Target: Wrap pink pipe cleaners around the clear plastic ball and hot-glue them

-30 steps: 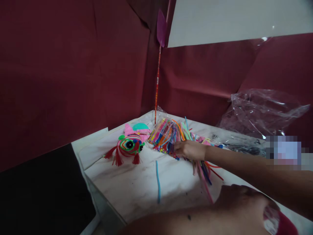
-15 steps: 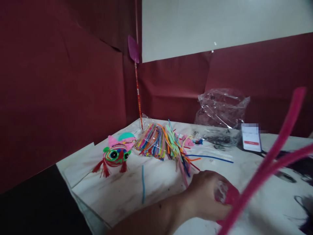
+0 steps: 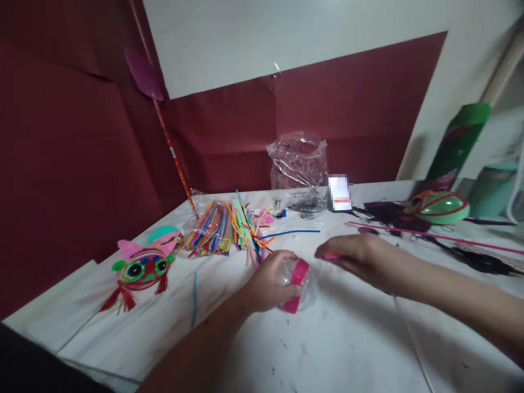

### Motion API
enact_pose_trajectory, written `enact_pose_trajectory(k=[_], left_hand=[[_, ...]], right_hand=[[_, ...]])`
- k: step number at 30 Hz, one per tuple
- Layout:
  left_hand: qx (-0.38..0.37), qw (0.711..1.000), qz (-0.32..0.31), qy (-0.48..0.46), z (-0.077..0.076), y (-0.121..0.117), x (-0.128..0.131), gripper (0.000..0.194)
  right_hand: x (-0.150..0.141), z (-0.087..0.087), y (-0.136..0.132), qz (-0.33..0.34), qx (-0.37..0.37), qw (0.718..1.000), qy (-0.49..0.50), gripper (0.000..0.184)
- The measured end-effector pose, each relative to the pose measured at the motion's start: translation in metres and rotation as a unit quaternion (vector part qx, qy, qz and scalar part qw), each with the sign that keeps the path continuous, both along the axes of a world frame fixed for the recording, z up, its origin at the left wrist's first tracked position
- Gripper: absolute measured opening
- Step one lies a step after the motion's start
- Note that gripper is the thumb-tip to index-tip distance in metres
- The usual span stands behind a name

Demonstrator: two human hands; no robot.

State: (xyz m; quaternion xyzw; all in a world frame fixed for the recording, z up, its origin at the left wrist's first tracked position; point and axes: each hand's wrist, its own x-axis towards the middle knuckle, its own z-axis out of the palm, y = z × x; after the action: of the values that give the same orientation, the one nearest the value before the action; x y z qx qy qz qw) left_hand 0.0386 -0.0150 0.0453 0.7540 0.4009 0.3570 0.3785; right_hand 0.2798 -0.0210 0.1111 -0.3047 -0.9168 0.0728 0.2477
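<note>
My left hand (image 3: pixel 272 281) is wrapped round a clear, rounded plastic piece (image 3: pixel 308 297) with a bright pink fuzzy band (image 3: pixel 301 271) across it, held just over the table. To the right, my right hand (image 3: pixel 364 259) is closed, and a short bit of a pink pipe cleaner (image 3: pixel 332 255) shows at its fingertips. The two hands are apart. A longer pink strip (image 3: pixel 413 231) runs behind the right hand toward the right edge. Beyond my left hand lies a bundle of many-coloured pipe cleaners (image 3: pixel 210 229), partly in clear wrapping.
A lion-face craft (image 3: pixel 143 267) sits at the left, near a light blue pipe cleaner (image 3: pixel 195 299). At the back are a clear plastic bag (image 3: pixel 301 164) and a phone (image 3: pixel 340 194). A green balloon-like piece (image 3: pixel 444 207) and a thin white stick (image 3: pixel 411 333) are on the right.
The view has swung right. My right hand has come into view, and the large pink strands close to the camera are gone. My left hand still holds the pink-banded plastic piece.
</note>
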Motion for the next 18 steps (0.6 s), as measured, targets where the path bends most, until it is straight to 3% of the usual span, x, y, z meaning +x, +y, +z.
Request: enact_pose_trajectory(k=[2, 6, 10, 13, 18], left_hand=[[-0.009, 1.0, 0.0, 0.0, 0.001, 0.001, -0.002, 0.053], [-0.024, 1.0, -0.003, -0.012, 0.002, 0.002, -0.004, 0.053], [-0.04, 0.999, -0.005, -0.028, -0.001, 0.007, -0.005, 0.053], [-0.055, 0.998, -0.012, -0.04, -0.006, 0.01, -0.007, 0.053], [-0.064, 0.997, -0.017, -0.042, -0.008, 0.012, -0.008, 0.055]], right_hand=[[-0.017, -0.012, 0.001, -0.013, -0.024, 0.999, -0.045, 0.031], [-0.033, -0.02, 0.0, -0.133, -0.038, 0.987, -0.086, 0.035], [-0.023, -0.02, 0.001, -0.047, -0.066, 0.997, 0.007, 0.03], [-0.015, -0.026, 0.005, 0.035, -0.068, 0.997, 0.013, 0.026], [-0.016, -0.036, 0.009, 0.002, 0.008, 0.999, -0.035, 0.025]])
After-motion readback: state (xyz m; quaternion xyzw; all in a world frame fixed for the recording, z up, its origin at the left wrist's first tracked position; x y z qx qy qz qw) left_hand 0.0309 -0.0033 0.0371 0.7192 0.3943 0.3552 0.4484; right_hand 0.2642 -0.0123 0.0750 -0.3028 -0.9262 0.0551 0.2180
